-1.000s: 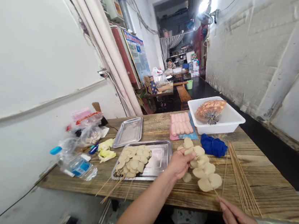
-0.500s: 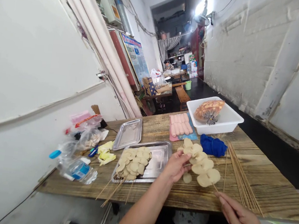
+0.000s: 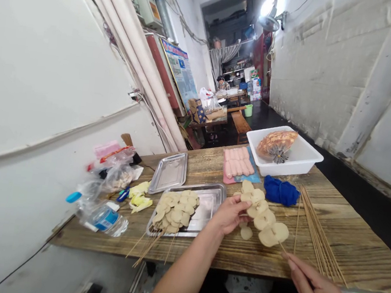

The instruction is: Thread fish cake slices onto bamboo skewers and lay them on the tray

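Observation:
My right hand (image 3: 317, 287) pinches the bare lower end of a thin wooden skewer. Several pale, round slices (image 3: 265, 219), which look like potato, are threaded along it above the table. With thumb and fingers, my left hand (image 3: 233, 213) grips slices near the skewer's upper end; its fingertips are partly hidden behind them. Below that hand a loose slice (image 3: 246, 233) lies on the wood. To the left, a metal tray (image 3: 209, 205) bears a heap of finished-looking slice skewers (image 3: 176, 211), their sticks poking over the table's front edge.
Bare skewers (image 3: 321, 238) lie on the right beside a blue cloth (image 3: 281, 191). Behind are a pack of pink sausages (image 3: 238, 162) and a white tub (image 3: 304, 162) holding a bag. A second metal tray (image 3: 169, 174), a water bottle (image 3: 108, 220) and plastic bags (image 3: 119, 175) stand left.
The view has shifted slightly. Both hands keep their grip on the skewer and its slices, with hardly any movement; the slices sit almost as before.

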### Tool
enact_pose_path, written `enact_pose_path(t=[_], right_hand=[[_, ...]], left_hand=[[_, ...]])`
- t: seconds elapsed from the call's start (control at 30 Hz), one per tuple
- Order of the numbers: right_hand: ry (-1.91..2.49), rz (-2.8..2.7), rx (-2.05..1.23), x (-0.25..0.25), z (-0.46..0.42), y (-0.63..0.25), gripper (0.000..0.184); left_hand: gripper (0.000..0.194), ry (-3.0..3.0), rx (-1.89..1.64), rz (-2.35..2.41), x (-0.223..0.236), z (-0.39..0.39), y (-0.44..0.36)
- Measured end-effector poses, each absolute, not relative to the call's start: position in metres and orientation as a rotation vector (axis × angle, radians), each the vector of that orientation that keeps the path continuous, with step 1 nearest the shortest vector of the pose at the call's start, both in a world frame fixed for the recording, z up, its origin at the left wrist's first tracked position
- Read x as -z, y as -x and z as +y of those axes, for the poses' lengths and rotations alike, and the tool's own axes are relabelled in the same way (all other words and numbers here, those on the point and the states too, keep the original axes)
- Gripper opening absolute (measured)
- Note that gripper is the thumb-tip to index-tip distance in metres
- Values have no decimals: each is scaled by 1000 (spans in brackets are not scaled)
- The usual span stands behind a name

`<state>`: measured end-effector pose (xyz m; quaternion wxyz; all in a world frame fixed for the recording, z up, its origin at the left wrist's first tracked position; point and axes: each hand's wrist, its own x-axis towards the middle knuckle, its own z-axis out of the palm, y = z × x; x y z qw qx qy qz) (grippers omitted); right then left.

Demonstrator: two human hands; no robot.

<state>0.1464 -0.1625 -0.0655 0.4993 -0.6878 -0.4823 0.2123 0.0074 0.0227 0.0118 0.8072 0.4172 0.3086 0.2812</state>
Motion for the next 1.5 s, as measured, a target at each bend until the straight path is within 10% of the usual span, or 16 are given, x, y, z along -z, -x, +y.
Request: enact_pose_path(t=[1.5], right_hand=[[1747, -1230, -512, 36, -101, -81, 52]], left_hand=[[30, -460, -840, 739, -7, -15, 10]])
